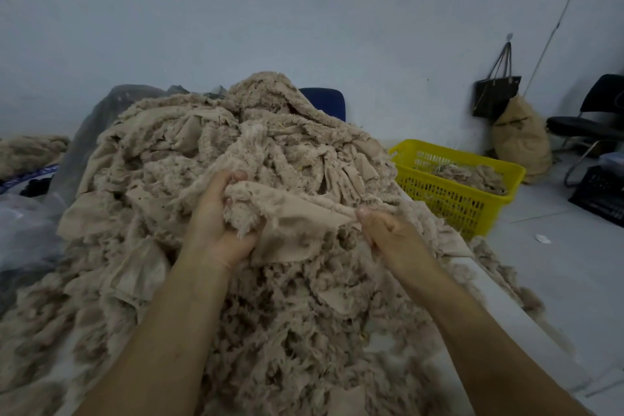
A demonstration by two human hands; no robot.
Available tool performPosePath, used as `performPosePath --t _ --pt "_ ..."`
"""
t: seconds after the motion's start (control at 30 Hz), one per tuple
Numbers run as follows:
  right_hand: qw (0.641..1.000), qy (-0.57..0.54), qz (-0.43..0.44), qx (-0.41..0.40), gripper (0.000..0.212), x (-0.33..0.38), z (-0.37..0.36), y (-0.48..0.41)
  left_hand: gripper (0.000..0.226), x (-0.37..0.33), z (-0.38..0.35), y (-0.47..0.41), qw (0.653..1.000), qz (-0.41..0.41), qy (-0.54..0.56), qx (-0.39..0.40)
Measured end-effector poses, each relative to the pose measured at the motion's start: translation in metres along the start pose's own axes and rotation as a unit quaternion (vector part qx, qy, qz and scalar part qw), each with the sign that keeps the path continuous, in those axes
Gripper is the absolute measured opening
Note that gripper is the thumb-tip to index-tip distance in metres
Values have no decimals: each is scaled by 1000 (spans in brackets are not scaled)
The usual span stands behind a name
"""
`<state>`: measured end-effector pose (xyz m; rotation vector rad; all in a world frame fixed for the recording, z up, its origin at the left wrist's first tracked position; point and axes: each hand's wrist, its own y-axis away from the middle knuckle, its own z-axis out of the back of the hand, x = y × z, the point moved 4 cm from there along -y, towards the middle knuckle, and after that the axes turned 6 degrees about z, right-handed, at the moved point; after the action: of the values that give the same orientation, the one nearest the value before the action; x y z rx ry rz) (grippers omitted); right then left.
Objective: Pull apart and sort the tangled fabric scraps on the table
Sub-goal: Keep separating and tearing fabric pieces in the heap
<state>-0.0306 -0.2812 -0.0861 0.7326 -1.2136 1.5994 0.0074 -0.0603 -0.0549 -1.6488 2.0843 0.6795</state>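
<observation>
Fingers (238, 176) of the left hand (216, 216) were curled round one end of a beige fabric scrap (297, 223). The right hand (388, 230) pinched the other end w/ its fingers closed tight, so the scrap was held taut btwn them, right over the heap. Far left, a clear plastic bag (20, 230) sat just beside the big pile of tangled scraps (189, 152). That pile covered nearly the whole desk (489, 297), w/ only a white strip showing on the right side. A blue chair back (326, 101) poked up behind the pile. Next to the desk's right edge was a yellow basket (449, 203) w/ some loose scraps (472, 176) inside. Further right, a dark handbag (496, 94) hung on the wall above a brown sack (521, 142), then a black chair (594, 111) in the corner.
</observation>
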Motion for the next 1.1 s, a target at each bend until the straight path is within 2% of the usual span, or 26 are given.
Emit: performPosePath --t 0.07,0.13,0.17,0.2,0.23,0.3,0.33,0.43,0.53,0.57,0.63,0.67,0.7,0.73,0.77,0.8,0.83,0.87,0.9,0.93,1.0,1.03,1.1 --pt "998 -58 -16 -28 54 -7 7 -3 23 -7 6 -5 999 -5 33 -17" --pt "982 -141 -53 -111 55 -17 28 -4 24 -25 15 -7 996 -21 88 -10" --pt "978 -137 -68 -138 55 -22 40 -4 24 -31 18 -7 996 -6 93 6" --pt "983 -106 -79 -129 54 -24 47 -4 18 -30 17 -5 996 20 88 28" --pt "993 -50 -84 -71 50 -21 45 -6 17 -24 12 -4 996 42 60 50" --pt "991 63 -75 92 41 -5 20 -6 27 -7 6 -6 995 42 -87 17" --pt "986 88 -59 131 44 5 7 -6 27 3 -2 -4 986 33 -161 4" --pt "994 56 -17 95 45 27 -16 -14 40 33 -30 3 957 22 -284 63" --pt "989 81 -24 120 14 16 -36 -9 52 52 -40 8 906 20 -415 83" --pt "990 81 -43 109 14 9 -38 -8 52 53 -41 10 891 28 -442 102" --pt "993 4 -109 34 23 -8 -22 -13 54 47 -38 9 847 1 -521 102" --pt "984 -103 -142 -21 24 -16 -8 -17 50 38 -31 5 818 -42 -570 56" --pt "951 -245 -168 -87 22 -22 10 -21 40 25 -20 -1 783 -96 -614 -21" --pt "886 -400 -178 -154 16 -26 27 -25 28 15 -10 -5 746 -127 -647 -97" --pt "822 -502 -170 -207 27 -30 40 -26 24 11 3 -11 701 -132 -684 -150" --pt "793 -539 -170 -227 47 -36 47 -26 27 11 13 -15 644 -110 -736 -178" --pt "804 -521 -191 -214 62 -39 45 -25 28 15 21 -20 584 -84 -785 -186" --pt "838 -461 -221 -189 66 -44 36 -23 27 19 25 -24 545 -80 -813 -187" --pt "878 -380 -243 -159 62 -45 22 -19 29 23 25 -26 537 -101 -819 -175" --pt "918 -284 -244 -133 52 -47 10 -16 33 27 21 -26 552 -129 -809 -158" --pt "963 -127 -211 -105 38 -47 -10 -15 36 32 7 -19 605 -194 -765 -105" --pt "970 -117 -199 -76 40 -45 -21 -15 35 35 0 -15 632 -211 -742 -72" --pt "956 -220 -195 1 44 -34 -41 -16 29 44 -13 -6 700 -176 -692 22"
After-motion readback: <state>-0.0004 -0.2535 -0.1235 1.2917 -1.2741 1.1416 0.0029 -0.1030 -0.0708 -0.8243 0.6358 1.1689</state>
